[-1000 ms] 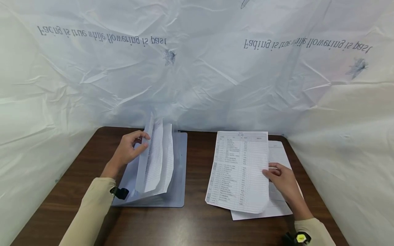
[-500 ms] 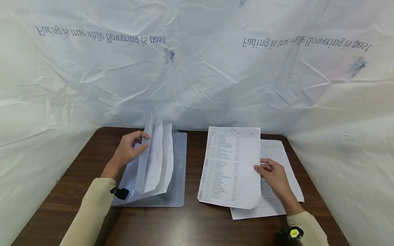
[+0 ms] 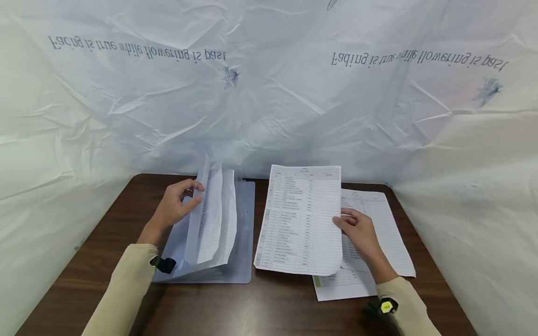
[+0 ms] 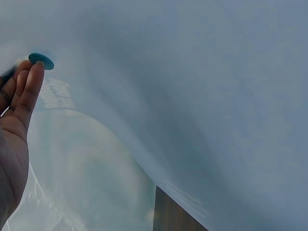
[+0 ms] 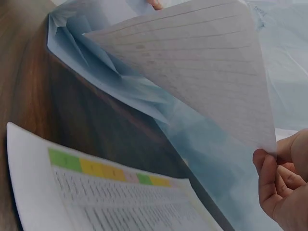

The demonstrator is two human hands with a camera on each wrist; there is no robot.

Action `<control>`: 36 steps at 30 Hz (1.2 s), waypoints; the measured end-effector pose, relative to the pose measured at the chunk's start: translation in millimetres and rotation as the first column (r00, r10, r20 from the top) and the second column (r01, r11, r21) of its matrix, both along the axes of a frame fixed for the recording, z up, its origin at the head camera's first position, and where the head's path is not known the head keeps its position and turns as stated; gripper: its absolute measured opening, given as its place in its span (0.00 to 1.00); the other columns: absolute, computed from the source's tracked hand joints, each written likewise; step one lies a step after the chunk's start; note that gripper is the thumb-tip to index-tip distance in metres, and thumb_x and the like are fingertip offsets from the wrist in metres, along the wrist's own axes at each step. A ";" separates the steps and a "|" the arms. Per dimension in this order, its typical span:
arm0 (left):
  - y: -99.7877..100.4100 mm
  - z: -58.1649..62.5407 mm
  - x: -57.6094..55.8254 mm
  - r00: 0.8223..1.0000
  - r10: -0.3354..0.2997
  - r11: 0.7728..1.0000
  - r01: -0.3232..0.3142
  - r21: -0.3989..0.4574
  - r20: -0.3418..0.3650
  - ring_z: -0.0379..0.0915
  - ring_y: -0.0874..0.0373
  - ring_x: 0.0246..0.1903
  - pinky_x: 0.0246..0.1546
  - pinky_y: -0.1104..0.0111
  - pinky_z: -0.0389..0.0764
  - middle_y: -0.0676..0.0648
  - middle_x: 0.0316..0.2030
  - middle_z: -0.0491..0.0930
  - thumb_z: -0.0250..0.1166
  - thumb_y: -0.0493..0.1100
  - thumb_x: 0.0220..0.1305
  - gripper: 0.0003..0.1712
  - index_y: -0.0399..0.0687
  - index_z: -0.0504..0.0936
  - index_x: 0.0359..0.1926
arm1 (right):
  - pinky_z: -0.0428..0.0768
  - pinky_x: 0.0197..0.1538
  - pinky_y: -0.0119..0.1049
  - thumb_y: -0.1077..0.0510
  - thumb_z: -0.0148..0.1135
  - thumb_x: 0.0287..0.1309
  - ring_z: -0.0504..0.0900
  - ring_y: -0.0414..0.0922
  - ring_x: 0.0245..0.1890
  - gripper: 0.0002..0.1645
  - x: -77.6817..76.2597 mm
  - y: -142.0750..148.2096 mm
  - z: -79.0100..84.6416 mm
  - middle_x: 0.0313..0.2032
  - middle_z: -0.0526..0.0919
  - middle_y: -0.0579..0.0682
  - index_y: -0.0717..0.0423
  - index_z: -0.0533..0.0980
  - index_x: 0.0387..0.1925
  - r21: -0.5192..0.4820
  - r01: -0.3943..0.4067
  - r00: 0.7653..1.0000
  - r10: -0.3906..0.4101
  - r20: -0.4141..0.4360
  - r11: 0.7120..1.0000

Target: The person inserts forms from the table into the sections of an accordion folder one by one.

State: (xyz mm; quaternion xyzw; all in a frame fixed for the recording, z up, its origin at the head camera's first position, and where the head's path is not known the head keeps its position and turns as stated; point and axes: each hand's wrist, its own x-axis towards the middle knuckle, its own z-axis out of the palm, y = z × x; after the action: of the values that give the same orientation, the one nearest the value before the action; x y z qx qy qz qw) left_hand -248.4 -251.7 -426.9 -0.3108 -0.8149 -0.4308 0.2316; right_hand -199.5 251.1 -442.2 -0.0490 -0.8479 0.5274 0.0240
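A blue plastic document folder (image 3: 248,228) lies on the left half of the worktop (image 3: 218,310), its far end by the far edge. The left hand (image 3: 171,205) has a narrow grip, thumb and fingers pinching the lifted edge of the folder's flap (image 3: 192,245); the left wrist view shows a teal button (image 4: 42,61) at the fingertips. Held upright like this, the flap seems to hold the folder's mouth open towards the right, with the inner papers (image 3: 212,224) leaning apart inside.

The right hand (image 3: 359,235) has a narrow grip too, pinching a printed table sheet (image 3: 298,224) by its right edge, about midway along. The sheet is raised off the worktop, between the folder and the loose sheets (image 3: 380,219) by the right edge, near the far right corner. Holding it at that one edge probably leaves the opposite edge free and facing the folder, with no fingers in the way. The loose sheets overlap, and the lower one has a green and yellow heading band, plain in the right wrist view
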 end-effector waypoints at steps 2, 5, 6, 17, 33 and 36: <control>-0.3 -0.3 -0.2 1.000 -0.004 1.000 0.004 0.000 0.000 0.73 0.65 0.38 0.37 0.78 0.75 0.43 0.40 0.84 0.67 0.29 0.58 0.11 0.38 0.83 0.43 | 0.83 0.44 0.30 0.54 0.66 0.68 0.86 0.40 0.41 0.28 -2.7 -3.8 -0.5 0.49 0.86 0.62 0.64 0.73 0.65 -0.015 -0.009 1.000 0.008 -0.002 1.000; -0.5 -0.2 -0.5 1.000 -0.006 1.000 0.006 -0.003 0.001 0.73 0.65 0.38 0.37 0.77 0.76 0.44 0.40 0.84 0.67 0.29 0.58 0.11 0.39 0.83 0.43 | 0.83 0.44 0.30 0.55 0.66 0.68 0.86 0.40 0.41 0.28 -6.4 -9.8 -1.5 0.49 0.86 0.62 0.63 0.74 0.64 -0.037 -0.014 1.000 0.014 -0.007 0.999; -0.6 -0.1 -0.6 1.000 -0.006 1.000 0.006 -0.004 0.002 0.73 0.65 0.38 0.37 0.76 0.77 0.44 0.40 0.84 0.67 0.29 0.58 0.11 0.39 0.83 0.43 | 0.83 0.44 0.30 0.55 0.66 0.68 0.86 0.41 0.41 0.27 -7.6 -11.7 -1.9 0.49 0.86 0.62 0.63 0.74 0.64 -0.047 -0.016 1.000 0.016 -0.006 0.999; 1.7 0.3 6.8 1.000 -0.002 1.000 0.002 -0.005 -0.018 0.72 0.65 0.38 0.38 0.78 0.75 0.43 0.40 0.84 0.67 0.29 0.57 0.12 0.39 0.83 0.44 | 0.82 0.42 0.28 0.57 0.67 0.67 0.85 0.37 0.39 0.26 -15.1 -25.3 -2.9 0.48 0.86 0.62 0.65 0.75 0.62 -0.108 -0.024 1.000 0.025 0.003 0.994; 4.3 -0.4 14.9 1.000 0.005 1.000 -0.005 0.006 -0.011 0.72 0.65 0.37 0.35 0.75 0.76 0.43 0.40 0.84 0.67 0.29 0.57 0.12 0.40 0.83 0.43 | 0.84 0.42 0.31 0.62 0.67 0.65 0.87 0.40 0.38 0.22 -23.4 -44.3 -10.4 0.44 0.88 0.61 0.68 0.78 0.57 -0.171 -0.064 0.998 0.063 -0.008 0.983; 5.3 -0.1 16.1 1.000 0.011 1.000 -0.011 0.002 -0.011 0.72 0.64 0.37 0.34 0.72 0.77 0.43 0.40 0.84 0.68 0.29 0.57 0.12 0.40 0.83 0.43 | 0.84 0.42 0.31 0.62 0.67 0.65 0.87 0.41 0.38 0.22 -23.4 -48.4 -11.1 0.44 0.88 0.61 0.67 0.78 0.57 -0.170 -0.069 0.998 0.069 -0.004 0.983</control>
State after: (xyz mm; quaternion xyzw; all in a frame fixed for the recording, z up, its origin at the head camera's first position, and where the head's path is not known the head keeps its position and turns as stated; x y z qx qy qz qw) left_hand -232.3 -246.4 -427.1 -0.3085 -0.8148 -0.4289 0.2386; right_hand -222.9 202.7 -453.4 -0.0218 -0.8009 0.5983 0.0008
